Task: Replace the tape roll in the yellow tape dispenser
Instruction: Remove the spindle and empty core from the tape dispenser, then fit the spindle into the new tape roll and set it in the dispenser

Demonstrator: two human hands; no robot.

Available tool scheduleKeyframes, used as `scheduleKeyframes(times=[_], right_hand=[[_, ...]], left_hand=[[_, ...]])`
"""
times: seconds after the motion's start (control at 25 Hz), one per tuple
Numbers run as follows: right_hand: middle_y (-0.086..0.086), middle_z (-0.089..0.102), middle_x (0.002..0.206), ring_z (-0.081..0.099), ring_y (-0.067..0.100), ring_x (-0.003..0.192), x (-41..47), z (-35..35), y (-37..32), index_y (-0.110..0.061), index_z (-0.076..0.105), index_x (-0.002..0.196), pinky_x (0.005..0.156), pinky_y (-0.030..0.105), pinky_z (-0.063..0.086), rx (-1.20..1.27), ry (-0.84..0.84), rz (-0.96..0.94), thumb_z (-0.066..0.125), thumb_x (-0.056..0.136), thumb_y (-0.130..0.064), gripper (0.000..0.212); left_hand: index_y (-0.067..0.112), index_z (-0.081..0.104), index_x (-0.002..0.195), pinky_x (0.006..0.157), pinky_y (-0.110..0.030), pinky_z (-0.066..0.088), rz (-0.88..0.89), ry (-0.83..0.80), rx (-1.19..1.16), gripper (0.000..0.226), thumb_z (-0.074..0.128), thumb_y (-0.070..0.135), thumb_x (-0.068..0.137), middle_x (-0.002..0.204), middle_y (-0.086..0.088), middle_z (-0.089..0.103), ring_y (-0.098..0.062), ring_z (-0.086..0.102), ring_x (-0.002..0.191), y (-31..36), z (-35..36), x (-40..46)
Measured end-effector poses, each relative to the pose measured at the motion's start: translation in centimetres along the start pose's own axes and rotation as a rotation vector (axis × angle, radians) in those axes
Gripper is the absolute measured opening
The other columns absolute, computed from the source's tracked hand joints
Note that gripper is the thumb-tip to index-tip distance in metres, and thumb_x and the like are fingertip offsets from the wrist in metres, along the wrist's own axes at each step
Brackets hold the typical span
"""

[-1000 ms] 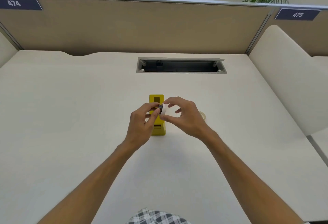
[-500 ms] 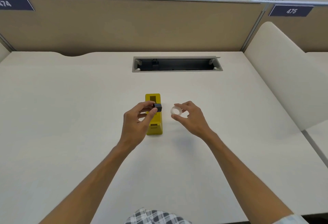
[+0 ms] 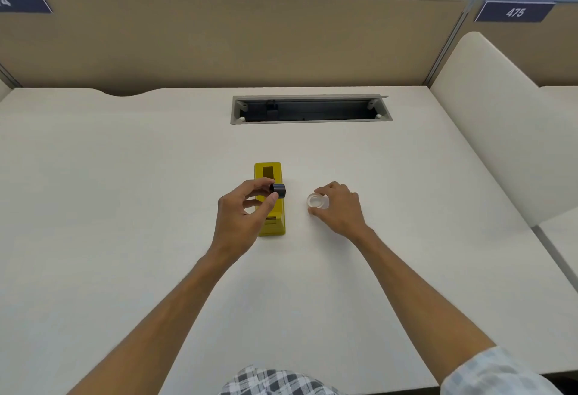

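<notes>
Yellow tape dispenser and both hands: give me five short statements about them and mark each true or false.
1. The left hand pinches a black spool. True.
2. The right hand holds a clear ring close to the desk. True.
3. The yellow tape dispenser lies on its side. False: it stands upright on the desk.
4. The black spool sits inside the clear ring. False: they are apart, one in each hand.
5. The cable tray in the desk is closed. False: it is open.

Cream desk [image 3: 125, 207]: yellow tape dispenser [image 3: 271, 207] stands mid-surface; open cable tray [image 3: 309, 109] recessed behind it.
</notes>
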State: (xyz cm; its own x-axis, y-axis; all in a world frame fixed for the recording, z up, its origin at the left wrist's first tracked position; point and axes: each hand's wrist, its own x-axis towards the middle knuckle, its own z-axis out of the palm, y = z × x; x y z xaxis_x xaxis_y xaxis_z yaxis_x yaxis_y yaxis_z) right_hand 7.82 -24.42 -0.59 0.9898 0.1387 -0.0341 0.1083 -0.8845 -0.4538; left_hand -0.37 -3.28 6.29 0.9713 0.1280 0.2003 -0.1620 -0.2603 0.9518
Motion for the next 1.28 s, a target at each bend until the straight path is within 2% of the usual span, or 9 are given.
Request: scheduleKeyframes(times=[0.28,0.4,0.52,0.6,0.76,0.92,1.08,1.16,1.28], right_hand=[[0.000,0.060,0.124,0.053,0.018,0.114,-0.7,-0.4,-0.4,-0.022,0.060,0.126,0.098,0.037,0.038,0.074,0.038,-0.004,0.071,0.081,-0.045,0.051],[-0.008,0.069,0.098,0.062,0.008,0.091,-2.4,-1.6,-2.7,-0.025,0.068,0.111,0.081,0.026,0.046,0.434,0.088,-0.025,0.068,0.083,-0.050,0.038],[-0.004,0.072,0.078,0.066,0.011,0.073,-4.5,-2.8,-5.9,-0.024,0.073,0.090,0.069,0.020,0.049,0.825,-0.033,-0.068,0.056,0.087,-0.059,0.039],[-0.004,0.073,0.077,0.067,0.013,0.071,-5.3,-3.5,-7.3,-0.024,0.075,0.085,0.065,0.012,0.046,0.909,-0.059,-0.107,0.056,0.091,-0.051,0.034],[-0.007,0.076,0.082,0.067,0.009,0.072,-5.9,-4.4,-8.1,-0.021,0.076,0.095,0.062,0.008,0.045,1.027,-0.042,-0.106,0.065,0.091,-0.025,0.012],[-0.005,0.075,0.083,0.067,0.006,0.074,-6.0,-4.6,-8.2,-0.014,0.074,0.102,0.063,0.009,0.046,1.064,-0.053,-0.098,0.069,0.089,-0.019,0.015],[-0.009,0.076,0.082,0.069,0.003,0.077,-5.7,-4.7,-7.6,-0.018,0.073,0.103,0.065,0.007,0.046,1.047,-0.097,-0.102,0.070,0.088,-0.021,0.016],[-0.011,0.075,0.083,0.068,0.002,0.080,-5.3,-4.5,-6.5,-0.021,0.073,0.102,0.069,0.010,0.046,0.927,-0.066,-0.069,0.070,0.087,-0.033,0.019],[-0.013,0.071,0.098,0.065,0.002,0.087,-4.1,-4.1,-2.9,-0.022,0.071,0.105,0.076,0.022,0.048,0.550,0.139,0.044,0.072,0.084,-0.039,0.027]], left_hand=[[0.025,0.069,0.105,0.081,-0.025,0.056,-0.025,0.011,-0.020,0.021,0.069,0.015,0.086,0.099,0.008,0.073,-0.012,0.069,0.092,0.2,0.1,-0.1],[0.026,0.070,0.103,0.080,-0.023,0.056,-0.030,0.006,-0.042,0.022,0.069,0.013,0.085,0.098,0.008,0.074,-0.011,0.070,0.091,0.2,0.1,-0.3],[0.026,0.070,0.100,0.078,-0.021,0.055,-0.027,-0.015,-0.063,0.025,0.070,0.009,0.083,0.097,0.006,0.074,-0.013,0.070,0.091,0.3,0.1,-0.4],[0.024,0.071,0.101,0.077,-0.021,0.055,-0.024,-0.037,-0.074,0.026,0.071,0.007,0.081,0.099,0.005,0.074,-0.014,0.070,0.090,0.4,0.1,-0.5],[0.022,0.069,0.108,0.077,-0.021,0.055,0.003,-0.068,-0.069,0.031,0.073,0.008,0.080,0.102,0.004,0.073,-0.016,0.070,0.094,0.6,-0.1,-0.4],[0.021,0.070,0.112,0.082,-0.029,0.057,-0.086,-0.083,-0.099,0.028,0.072,0.023,0.084,0.104,0.002,0.073,-0.014,0.069,0.098,0.4,-0.2,-0.2],[0.020,0.071,0.110,0.082,-0.028,0.058,-0.112,-0.100,-0.136,0.026,0.071,0.016,0.084,0.103,0.001,0.074,-0.015,0.070,0.096,0.1,0.1,-0.4],[0.019,0.071,0.108,0.081,-0.028,0.059,-0.125,-0.096,-0.147,0.026,0.072,0.012,0.083,0.101,0.001,0.075,-0.014,0.071,0.095,0.0,0.2,-0.5],[0.019,0.072,0.107,0.079,-0.028,0.059,-0.143,-0.094,-0.165,0.028,0.072,0.007,0.081,0.100,0.002,0.075,-0.014,0.071,0.095,-0.2,0.3,-0.6]])
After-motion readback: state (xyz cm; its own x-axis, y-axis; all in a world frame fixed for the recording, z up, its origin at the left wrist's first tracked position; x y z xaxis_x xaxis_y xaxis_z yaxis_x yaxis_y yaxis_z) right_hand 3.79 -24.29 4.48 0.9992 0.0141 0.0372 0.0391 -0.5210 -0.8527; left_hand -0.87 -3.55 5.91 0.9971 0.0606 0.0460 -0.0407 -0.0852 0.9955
